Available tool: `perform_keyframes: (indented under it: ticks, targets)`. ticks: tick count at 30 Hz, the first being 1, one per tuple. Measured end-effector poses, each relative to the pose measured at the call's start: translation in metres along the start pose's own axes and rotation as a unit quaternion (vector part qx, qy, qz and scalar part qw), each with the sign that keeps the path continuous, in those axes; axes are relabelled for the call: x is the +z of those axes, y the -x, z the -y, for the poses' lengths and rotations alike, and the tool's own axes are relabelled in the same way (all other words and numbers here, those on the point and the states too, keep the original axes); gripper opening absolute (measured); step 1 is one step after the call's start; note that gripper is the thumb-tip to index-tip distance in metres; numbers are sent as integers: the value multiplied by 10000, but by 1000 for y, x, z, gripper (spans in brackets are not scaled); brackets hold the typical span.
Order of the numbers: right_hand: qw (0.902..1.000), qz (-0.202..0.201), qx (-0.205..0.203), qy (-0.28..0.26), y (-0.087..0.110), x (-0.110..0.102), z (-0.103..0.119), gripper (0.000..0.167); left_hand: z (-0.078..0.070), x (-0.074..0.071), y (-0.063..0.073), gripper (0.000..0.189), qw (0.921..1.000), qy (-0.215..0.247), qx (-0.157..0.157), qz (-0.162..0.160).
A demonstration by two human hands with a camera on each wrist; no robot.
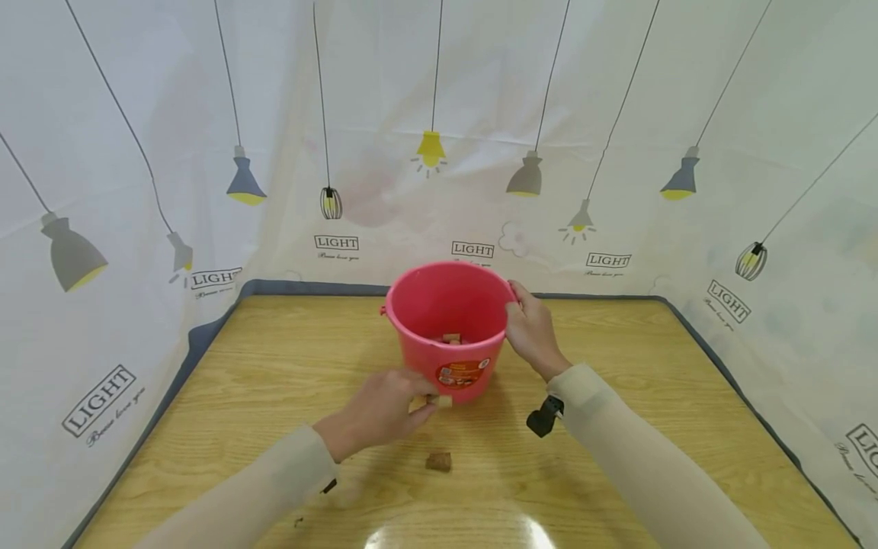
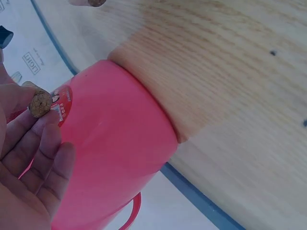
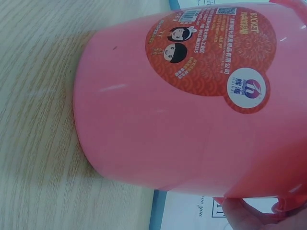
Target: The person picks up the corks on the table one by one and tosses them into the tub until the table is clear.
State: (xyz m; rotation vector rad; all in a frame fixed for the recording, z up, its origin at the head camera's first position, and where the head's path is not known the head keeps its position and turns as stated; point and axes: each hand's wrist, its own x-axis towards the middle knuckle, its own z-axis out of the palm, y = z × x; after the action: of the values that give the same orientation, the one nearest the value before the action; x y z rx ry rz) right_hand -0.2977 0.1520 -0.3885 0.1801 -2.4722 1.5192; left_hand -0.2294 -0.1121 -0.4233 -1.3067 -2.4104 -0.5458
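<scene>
A pink bucket point(image 1: 439, 358) with a red sticker point(image 3: 211, 52) stands upright on the wooden table. My right hand point(image 1: 533, 328) grips its rim on the right side; in the right wrist view the fingers point(image 3: 244, 215) are at the handle joint. Low in front of the bucket, my left hand point(image 1: 384, 408) pinches a cork point(image 1: 443, 400) between thumb and fingers, its round end point(image 2: 40, 103) facing the left wrist camera. Nearer to me, another cork point(image 1: 439, 461) lies on the table. A few corks point(image 1: 450, 338) show on the bucket's floor.
The table point(image 1: 288, 335) has a dark blue edge point(image 1: 315, 288) along the back and sides. Behind it hangs a white cloth point(image 1: 384, 99) printed with lamps. A black strap device point(image 1: 545, 415) sits on my right wrist. Small dark specks point(image 1: 298, 522) lie at front left.
</scene>
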Motion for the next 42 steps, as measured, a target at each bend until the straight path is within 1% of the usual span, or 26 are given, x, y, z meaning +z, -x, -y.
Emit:
perform_keyframes:
  ticks: [7, 13, 17, 19, 22, 28, 32, 39, 42]
  targets:
    - [10000, -13, 13, -21, 0, 0, 0, 53, -5, -14, -6, 18, 9999, -90, 67, -95]
    - [10000, 25, 63, -55, 0, 0, 1, 54, -6, -19, -9, 24, 9998, -89, 68, -168]
    - [10000, 43, 61, -46, 0, 0, 1, 54, -9, -23, -11, 25, 9996, 36, 139, -236]
    - [10000, 43, 51, -36, 0, -1, 1, 54, -10, -26, -13, 24, 9994, 19, 193, -274]
    - [10000, 40, 30, -27, 0, -1, 1, 54, -11, -29, -16, 24, 9988, -70, 306, -383]
    - [10000, 48, 38, -14, 0, 0, -1, 54, -12, -39, -23, 23, 9956, -220, 570, -713]
    - [10000, 33, 19, -31, 0, 0, -1, 54, -13, -46, -27, 24, 9936, -313, 637, -881]
    - [10000, 60, 19, -36, 1, -1, 0, 54, -13, -54, -33, 29, 9927, -429, 538, -991]
    - [10000, 69, 7, -24, 1, -1, 0, 54, -12, -57, -35, 29, 9916, -459, 544, -1078]
